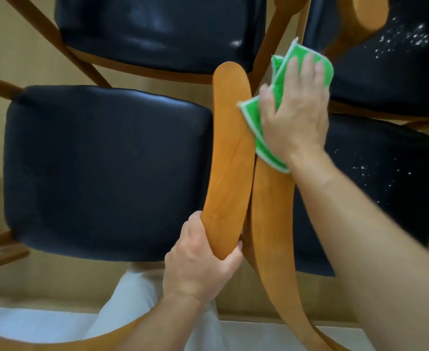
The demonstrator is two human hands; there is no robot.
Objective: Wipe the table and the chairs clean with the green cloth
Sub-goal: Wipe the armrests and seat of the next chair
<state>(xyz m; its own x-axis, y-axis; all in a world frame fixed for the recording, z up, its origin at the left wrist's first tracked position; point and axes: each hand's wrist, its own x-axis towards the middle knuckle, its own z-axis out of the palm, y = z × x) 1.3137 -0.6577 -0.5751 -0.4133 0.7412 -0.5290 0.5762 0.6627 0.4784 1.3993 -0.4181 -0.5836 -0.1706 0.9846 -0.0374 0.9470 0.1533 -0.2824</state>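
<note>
Green cloth (266, 138) lies under right hand's (297, 117) flat fingers (307, 69).

A pale tan floor (44, 54) carries four wooden chairs with black padded seats, standing close together. The near left chair (102, 171) and far left chair (157, 29) have plain seats; the near right chair (385, 188) and far right chair (385, 59) bear scattered white specks (410, 36).
</note>
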